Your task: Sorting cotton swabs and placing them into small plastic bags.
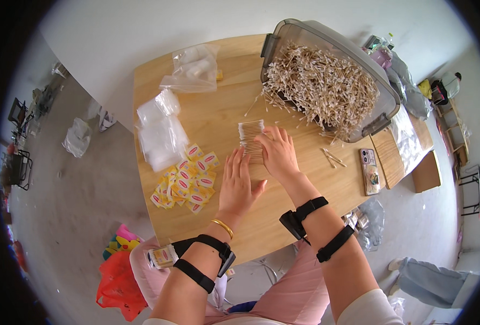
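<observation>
- The cotton-swab row (251, 131) lies on the worktop (275, 211), between the hands.
- Left hand (238, 185): grip released, fingers alongside; right hand (279, 154): grip unclear.
- Gentle, even side pressure should keep tips flush.

At centre, the left grip (239, 181) and right grip (278, 154) partly hide the row of cotton swabs (250, 130). Lower right, a bystander (429, 280) is cut off; far-left clutter (31, 110) blurs.

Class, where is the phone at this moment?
In the head view, the phone lies on the wooden table near its right edge, right of a few loose cotton swabs and below the grey bin.
</observation>
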`<state>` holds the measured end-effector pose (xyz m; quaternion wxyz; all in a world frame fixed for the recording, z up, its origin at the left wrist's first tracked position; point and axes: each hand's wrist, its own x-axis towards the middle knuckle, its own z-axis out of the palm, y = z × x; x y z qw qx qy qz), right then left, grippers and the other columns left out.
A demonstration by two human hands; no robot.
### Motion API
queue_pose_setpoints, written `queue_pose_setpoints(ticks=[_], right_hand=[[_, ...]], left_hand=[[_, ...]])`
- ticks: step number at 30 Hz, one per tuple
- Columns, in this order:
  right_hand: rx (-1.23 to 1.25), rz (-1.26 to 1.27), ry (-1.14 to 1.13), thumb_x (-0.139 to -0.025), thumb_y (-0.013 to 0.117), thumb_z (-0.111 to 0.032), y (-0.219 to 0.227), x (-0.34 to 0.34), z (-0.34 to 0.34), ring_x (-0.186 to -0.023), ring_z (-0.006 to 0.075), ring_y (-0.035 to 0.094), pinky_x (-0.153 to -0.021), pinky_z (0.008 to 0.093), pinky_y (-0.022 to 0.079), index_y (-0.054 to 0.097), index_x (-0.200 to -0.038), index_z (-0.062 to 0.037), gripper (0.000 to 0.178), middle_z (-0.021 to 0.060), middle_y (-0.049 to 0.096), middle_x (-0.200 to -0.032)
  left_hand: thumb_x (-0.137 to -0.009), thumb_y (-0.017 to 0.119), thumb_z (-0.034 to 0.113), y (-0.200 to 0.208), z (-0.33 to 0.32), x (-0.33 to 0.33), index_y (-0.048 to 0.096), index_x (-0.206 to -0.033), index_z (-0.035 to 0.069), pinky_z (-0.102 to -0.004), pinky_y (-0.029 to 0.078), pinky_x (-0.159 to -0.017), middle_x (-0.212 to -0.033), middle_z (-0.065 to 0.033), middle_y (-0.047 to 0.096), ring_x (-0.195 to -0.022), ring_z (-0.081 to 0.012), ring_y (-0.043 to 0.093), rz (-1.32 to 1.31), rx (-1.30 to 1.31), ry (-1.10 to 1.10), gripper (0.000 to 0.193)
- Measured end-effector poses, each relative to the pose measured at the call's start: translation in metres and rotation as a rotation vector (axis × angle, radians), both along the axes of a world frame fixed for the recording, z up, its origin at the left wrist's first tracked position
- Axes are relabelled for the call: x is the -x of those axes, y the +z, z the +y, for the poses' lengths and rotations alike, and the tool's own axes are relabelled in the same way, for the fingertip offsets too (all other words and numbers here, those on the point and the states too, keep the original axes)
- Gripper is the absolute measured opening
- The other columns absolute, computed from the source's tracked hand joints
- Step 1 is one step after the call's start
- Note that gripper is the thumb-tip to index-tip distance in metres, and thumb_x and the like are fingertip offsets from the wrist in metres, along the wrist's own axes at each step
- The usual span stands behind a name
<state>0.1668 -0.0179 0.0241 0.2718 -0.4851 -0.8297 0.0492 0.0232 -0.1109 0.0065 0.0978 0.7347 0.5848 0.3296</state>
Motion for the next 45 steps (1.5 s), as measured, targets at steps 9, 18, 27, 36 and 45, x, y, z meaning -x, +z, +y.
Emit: queue_pose_setpoints(ticks=[9,18,27,36,45], right_hand=[[0.032,-0.006,0.011,-0.085,0.063,-0.007,0.003,0.000,-0.016,-0.114,0.0302,0.055,-0.099,0.0445,0.044,0.071,-0.104,-0.0124,0.021,0.0058,0.061,-0.117],[0.031,-0.003,-0.010,-0.089,0.060,-0.003,0.002,0.005,0.007,-0.115,0.0320,0.054,-0.096,0.0464,0.043,0.072,-0.104,-0.0138,0.022,0.0064,0.060,-0.119],[0.049,-0.033,0.015,-0.084,0.064,-0.005,0.006,0.001,-0.006,-0.113,0.0291,0.055,-0.099,0.0446,0.042,0.073,-0.098,-0.0126,0.019,0.0057,0.062,-0.113],[0.212,0.175,-0.029,-0.091,0.054,-0.001,-0.003,-0.022,-0.041,-0.125,0.0344,0.052,-0.109,0.0461,0.039,0.058,-0.131,-0.0061,0.040,0.0141,0.059,-0.132],[0.210,0.027,-0.007,-0.096,0.056,-0.021,-0.010,-0.042,-0.075,-0.150,0.0346,0.029,-0.125,0.0462,0.020,0.034,-0.153,0.0011,0.065,0.0193,0.038,-0.158]], left_hand=[[-0.096,0.057,0.041,-0.003,0.001,-0.003,0.035,-0.154,-0.001,-0.0544,0.014,-0.126,-0.163,-0.0160,0.032,-0.154,-0.0280,0.024,0.293,0.076,-0.001,0.075],[-0.093,0.064,0.033,0.000,0.000,-0.004,0.038,-0.152,-0.001,-0.0562,0.015,-0.125,-0.160,-0.0165,0.037,-0.152,-0.0283,0.029,0.222,0.080,-0.022,0.072],[-0.091,0.067,0.029,0.000,-0.001,-0.003,0.043,-0.149,0.001,-0.0575,0.018,-0.124,-0.156,-0.0161,0.042,-0.150,-0.0286,0.033,0.217,0.037,-0.017,0.069],[-0.093,0.064,0.028,0.000,-0.001,-0.004,0.046,-0.145,0.001,-0.0574,0.017,-0.124,-0.156,-0.0158,0.042,-0.150,-0.0284,0.033,0.230,0.038,-0.041,0.061],[-0.099,0.057,0.036,0.004,-0.005,0.000,0.035,-0.154,0.000,-0.0569,0.015,-0.124,-0.161,-0.0146,0.035,-0.152,-0.0306,0.029,0.325,0.074,-0.085,0.069]])
